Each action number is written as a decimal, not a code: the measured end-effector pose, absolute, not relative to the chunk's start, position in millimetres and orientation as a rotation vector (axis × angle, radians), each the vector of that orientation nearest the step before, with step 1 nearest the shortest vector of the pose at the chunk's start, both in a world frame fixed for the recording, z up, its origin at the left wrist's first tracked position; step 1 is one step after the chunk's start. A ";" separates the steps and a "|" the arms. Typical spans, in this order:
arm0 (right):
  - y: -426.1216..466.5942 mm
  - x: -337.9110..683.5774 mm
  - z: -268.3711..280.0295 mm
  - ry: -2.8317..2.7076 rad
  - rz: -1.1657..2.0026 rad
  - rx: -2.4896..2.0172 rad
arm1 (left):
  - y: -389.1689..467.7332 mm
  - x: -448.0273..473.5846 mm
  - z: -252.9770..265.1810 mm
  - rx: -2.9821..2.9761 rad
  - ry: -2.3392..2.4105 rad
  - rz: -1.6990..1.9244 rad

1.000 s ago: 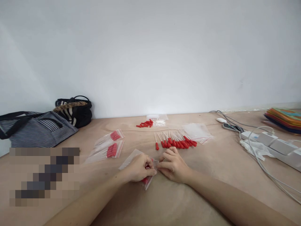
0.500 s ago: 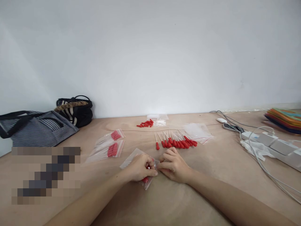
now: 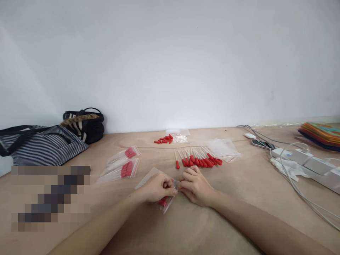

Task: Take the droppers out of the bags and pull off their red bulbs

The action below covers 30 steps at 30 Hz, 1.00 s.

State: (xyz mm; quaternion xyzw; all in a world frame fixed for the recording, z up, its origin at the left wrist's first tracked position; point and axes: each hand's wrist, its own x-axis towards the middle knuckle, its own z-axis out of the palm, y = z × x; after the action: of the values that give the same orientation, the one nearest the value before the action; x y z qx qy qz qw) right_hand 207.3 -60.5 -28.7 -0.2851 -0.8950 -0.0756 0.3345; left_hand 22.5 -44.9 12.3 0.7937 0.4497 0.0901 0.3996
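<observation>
Left hand (image 3: 159,188) and right hand (image 3: 196,186) pinch the zip-lock bag (image 3: 148,176) between them; uneven tugging could crease or tear it.

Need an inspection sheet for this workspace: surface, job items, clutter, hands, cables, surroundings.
Surface: flat, light-brown tabletop, patchy in tone.
Job items: clear plastic zip bag with red contents, at the hands; two filled clear plastic bags to its left; row of white sticks with red ends beyond the right hand; loose red tubular pieces farther back.
Clutter: dark-and-white striped fabric bag and black fabric bag, left; multicoloured flat stack, right; pixelated patch at left, unreadable.
Hands: left hand and right hand both pinch the zip bag.
Cables: thin pale cables looping over white power strip, right.
Surroundings: plain white wall; other people, nothing seen.
</observation>
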 end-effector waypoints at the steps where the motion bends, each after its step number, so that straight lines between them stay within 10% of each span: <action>1: -60.4 207.5 -28.9 -2.333 -0.191 -0.738 | -44.1 21.6 11.6 1.985 1.114 0.231; 30: -62.0 207.4 -28.8 -2.253 -0.182 -0.776 | -59.6 27.6 25.7 2.262 1.243 0.134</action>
State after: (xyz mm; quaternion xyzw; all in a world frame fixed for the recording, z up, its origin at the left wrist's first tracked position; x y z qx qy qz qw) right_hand 207.4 -62.0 -28.8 -0.3019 -0.8769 -0.0708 0.3673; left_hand 27.6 -59.6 25.7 0.8416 0.4622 0.0497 0.2749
